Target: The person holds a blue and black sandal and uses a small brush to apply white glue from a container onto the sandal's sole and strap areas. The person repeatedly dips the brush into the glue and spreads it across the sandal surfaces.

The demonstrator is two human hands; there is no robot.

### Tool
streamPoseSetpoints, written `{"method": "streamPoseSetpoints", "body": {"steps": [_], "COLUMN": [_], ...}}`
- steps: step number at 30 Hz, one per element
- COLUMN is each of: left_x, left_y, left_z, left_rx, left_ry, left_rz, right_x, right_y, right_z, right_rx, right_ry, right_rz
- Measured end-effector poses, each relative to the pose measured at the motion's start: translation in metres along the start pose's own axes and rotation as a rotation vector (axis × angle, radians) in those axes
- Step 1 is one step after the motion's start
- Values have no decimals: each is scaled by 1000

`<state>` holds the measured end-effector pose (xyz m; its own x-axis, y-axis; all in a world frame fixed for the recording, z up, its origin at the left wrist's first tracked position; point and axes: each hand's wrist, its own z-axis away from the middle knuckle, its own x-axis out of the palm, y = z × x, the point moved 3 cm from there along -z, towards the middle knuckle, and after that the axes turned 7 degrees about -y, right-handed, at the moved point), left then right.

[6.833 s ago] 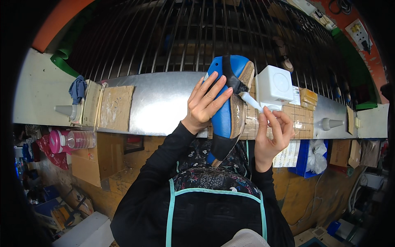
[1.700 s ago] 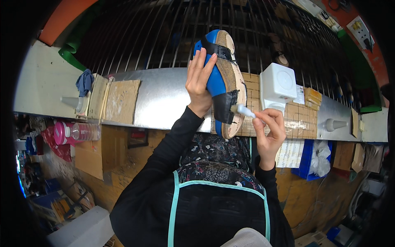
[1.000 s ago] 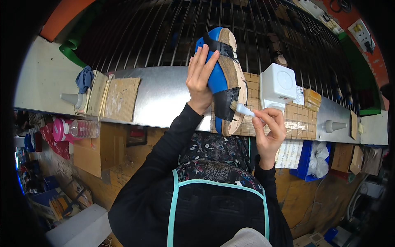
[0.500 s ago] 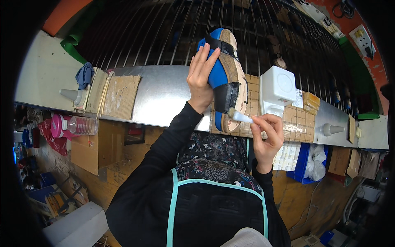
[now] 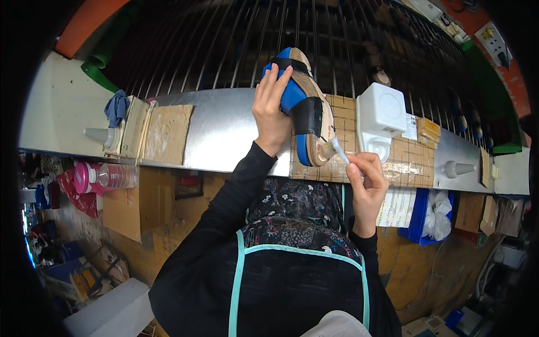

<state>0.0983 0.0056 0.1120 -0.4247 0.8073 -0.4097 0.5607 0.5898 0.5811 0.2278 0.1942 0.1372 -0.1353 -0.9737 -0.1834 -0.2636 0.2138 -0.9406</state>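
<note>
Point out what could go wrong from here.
The brush is at the pale sole near the black strap; a slip might smear the strap.

The left hand steadies the tilted blue shoe with its fingers along one side, so the shoe could twist under pressure.

The white container stands just beyond the right hand; a careless swing might knock it.

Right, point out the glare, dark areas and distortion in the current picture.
In the head view, pale glare whitens the metal bench top left of the shoe; the same head view loses detail in darkness between the metal bars; and head-view fisheye distortion bends the leftmost bars.
</note>
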Motion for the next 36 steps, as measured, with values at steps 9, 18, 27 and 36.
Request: {"method": "streamPoseSetpoints", "body": {"steps": [9,18,27,36], "left_x": [2,2,2,2], "left_y": [-3,-6,-7,-5], "left_z": [5,8,6,2], "left_rx": [-8,5,17,-19], "left_ry": [-14,3,18,-23], "left_rz": [-55,-90,-96,-71], "right_x": [3,9,11,7], "right_y": [0,-3,-6,-1], "right_z": [8,1,-1,-6], "right_rx": [25,-46,-184,-194], "right_ry": [34,94,208,102], "right_rz": [56,154,386,215]}}
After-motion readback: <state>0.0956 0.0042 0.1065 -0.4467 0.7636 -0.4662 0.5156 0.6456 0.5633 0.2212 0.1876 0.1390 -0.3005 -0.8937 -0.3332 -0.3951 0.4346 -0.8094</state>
